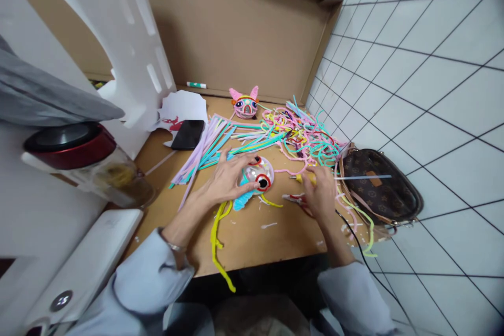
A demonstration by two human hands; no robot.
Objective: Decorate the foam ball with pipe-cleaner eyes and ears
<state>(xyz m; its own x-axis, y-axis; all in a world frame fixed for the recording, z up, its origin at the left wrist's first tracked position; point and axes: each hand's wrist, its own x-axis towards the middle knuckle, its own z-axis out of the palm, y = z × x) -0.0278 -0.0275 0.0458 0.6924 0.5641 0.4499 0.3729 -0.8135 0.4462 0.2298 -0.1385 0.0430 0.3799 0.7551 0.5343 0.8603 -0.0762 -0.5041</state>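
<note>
My left hand (232,177) is closed round a clear round craft ball (262,170) with two red-ringed, black-centred eyes and a light-blue fuzzy fin (243,200). Yellow pipe cleaners (214,239) trail from beneath that hand over the table's front edge. To the right, my right hand (319,189) grips a yellow hot glue gun (309,178). Its metal tip points left towards the ball but stays apart from it, and a pale glue stick (366,177) juts out behind. Red-handled scissors or pliers (301,202) lie partly hidden below my right hand.
Straight pipe cleaners (212,147) and a tangled multicoloured heap (299,131) cover the table's far part. A pink-eared craft figure (245,105) stands behind. A phone (188,135) and a jar (114,178) are left; a brown bag (381,184) and a black cable (356,236) right.
</note>
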